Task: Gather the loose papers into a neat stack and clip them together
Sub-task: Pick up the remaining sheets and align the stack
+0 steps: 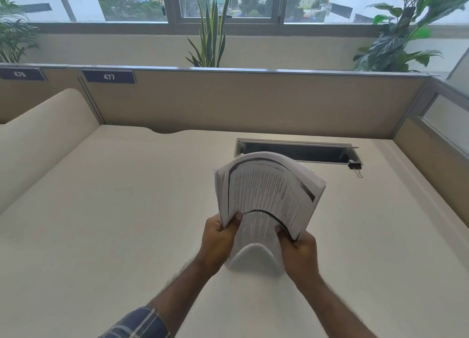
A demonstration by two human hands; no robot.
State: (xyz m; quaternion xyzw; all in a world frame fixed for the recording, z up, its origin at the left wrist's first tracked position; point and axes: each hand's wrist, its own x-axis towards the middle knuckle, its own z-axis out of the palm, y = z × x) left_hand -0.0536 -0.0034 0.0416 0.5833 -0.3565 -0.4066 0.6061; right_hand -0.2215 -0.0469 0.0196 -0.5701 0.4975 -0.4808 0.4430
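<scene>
Both grips, left hand (220, 232) and right hand (299, 249), pinch the bowed, uneven printed papers (266, 193) upright.

Cream tabletop (101, 210), cable slot (297, 152) open near far edge. Beige partition (253, 101) behind, label "477" (109, 77) at upper left. Snake plant (212, 33) beyond partition, centre; broad-leaved plant (403, 28) at right. Window (228, 0) shows buildings and trees. Curved divider (38, 134) at left.
</scene>
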